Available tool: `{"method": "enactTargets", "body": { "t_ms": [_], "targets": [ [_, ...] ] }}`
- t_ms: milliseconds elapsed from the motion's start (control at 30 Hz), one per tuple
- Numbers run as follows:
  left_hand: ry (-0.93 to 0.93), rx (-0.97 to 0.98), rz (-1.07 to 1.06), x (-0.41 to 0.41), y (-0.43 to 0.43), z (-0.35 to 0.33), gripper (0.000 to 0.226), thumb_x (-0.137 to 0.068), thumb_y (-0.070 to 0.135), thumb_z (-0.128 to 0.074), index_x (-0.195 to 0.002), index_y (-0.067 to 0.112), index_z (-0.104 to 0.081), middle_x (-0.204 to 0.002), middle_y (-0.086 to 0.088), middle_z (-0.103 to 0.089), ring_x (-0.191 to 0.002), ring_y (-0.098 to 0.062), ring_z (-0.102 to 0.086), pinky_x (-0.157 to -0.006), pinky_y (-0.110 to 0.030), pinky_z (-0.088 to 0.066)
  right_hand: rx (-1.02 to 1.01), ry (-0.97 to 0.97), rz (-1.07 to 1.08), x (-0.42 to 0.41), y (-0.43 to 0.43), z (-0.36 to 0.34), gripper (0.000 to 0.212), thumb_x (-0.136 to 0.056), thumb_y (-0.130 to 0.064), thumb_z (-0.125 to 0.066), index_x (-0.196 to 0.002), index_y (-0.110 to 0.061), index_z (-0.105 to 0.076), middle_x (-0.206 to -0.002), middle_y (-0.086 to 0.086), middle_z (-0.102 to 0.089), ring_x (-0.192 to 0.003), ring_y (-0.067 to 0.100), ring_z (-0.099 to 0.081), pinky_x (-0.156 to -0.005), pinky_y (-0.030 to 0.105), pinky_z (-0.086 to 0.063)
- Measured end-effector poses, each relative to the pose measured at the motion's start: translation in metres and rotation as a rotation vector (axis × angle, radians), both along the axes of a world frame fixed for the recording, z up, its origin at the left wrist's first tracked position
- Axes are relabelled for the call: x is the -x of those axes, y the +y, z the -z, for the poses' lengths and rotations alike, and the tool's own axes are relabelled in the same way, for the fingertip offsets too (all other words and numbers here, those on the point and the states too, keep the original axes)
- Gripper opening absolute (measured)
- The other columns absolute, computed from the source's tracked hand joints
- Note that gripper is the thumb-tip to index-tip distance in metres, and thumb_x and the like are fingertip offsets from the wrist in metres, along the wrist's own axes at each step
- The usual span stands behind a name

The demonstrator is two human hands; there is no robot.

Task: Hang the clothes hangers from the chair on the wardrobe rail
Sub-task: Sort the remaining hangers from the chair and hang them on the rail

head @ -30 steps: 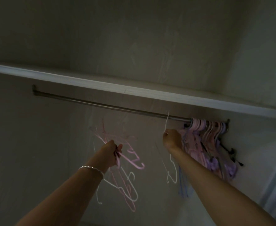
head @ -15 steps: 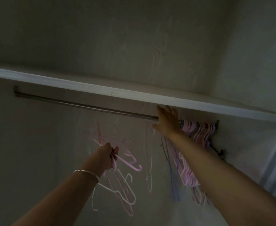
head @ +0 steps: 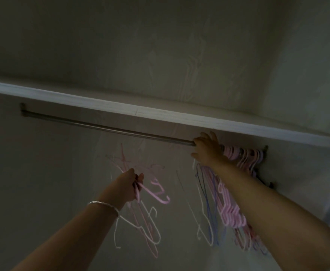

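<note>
Head view: left hand point(head: 130, 185) grips blurred hangers point(head: 157, 196); right hand point(head: 207, 148) covers rail point(head: 101, 127), grasp unclear.

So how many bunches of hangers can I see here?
2: a loose bunch gripped in the left hand, and a packed bunch hanging on the rail by the right hand. Some hangers may be hidden.

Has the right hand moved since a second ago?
Yes. The right hand has gone up: a second ago it was below the wardrobe rail, now it is at the rail, right beside the hung hangers.
</note>
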State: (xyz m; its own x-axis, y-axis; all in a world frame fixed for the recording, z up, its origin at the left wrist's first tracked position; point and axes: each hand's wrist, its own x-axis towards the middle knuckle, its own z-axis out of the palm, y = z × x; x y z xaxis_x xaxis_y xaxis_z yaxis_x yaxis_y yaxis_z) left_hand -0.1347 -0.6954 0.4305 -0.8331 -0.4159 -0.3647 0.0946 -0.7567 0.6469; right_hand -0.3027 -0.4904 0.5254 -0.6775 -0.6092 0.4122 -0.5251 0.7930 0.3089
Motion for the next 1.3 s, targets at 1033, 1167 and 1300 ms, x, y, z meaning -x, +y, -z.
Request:
{"method": "enactTargets", "body": {
  "t_ms": [1033,1167,1300],
  "targets": [
    [-0.080,0.492,0.103,-0.142,-0.025,0.012,0.050,-0.100,0.043,-0.035,-0.063,0.011,-0.044,-0.047,-0.006,-0.052,-0.030,-0.010,-0.048,-0.032,-0.015,-0.039,1.253,-1.522,-0.151,-0.205,-0.142,0.070,0.028,-0.096,-0.025,-0.055,-0.115,-0.006,-0.052,-0.069,0.011,-0.054,-0.040,0.014,-0.052,-0.033,0.016,-0.037],
    [-0.121,0.619,0.134,-0.165,-0.025,0.011,0.055,-0.100,0.049,-0.028,-0.062,0.012,-0.044,-0.049,-0.004,-0.054,-0.038,-0.013,-0.048,-0.037,-0.018,-0.038,1.287,-1.473,-0.103,-0.225,-0.146,0.069,0.025,-0.100,-0.035,-0.043,-0.099,-0.011,-0.050,-0.067,0.009,-0.046,-0.044,0.013,-0.040,-0.029,0.014,-0.024],
    [-0.173,0.610,0.025,-0.177,-0.031,0.012,0.056,-0.101,0.047,-0.027,-0.063,0.010,-0.045,-0.047,-0.004,-0.049,-0.030,-0.010,-0.042,-0.033,-0.013,-0.030,1.292,-1.501,-0.142,-0.232,-0.146,0.066,0.032,-0.103,-0.034,-0.036,-0.081,-0.013,-0.047,-0.045,-0.002,-0.037,-0.028,0.006,-0.029,-0.032,0.007,-0.017]
  ]
}}
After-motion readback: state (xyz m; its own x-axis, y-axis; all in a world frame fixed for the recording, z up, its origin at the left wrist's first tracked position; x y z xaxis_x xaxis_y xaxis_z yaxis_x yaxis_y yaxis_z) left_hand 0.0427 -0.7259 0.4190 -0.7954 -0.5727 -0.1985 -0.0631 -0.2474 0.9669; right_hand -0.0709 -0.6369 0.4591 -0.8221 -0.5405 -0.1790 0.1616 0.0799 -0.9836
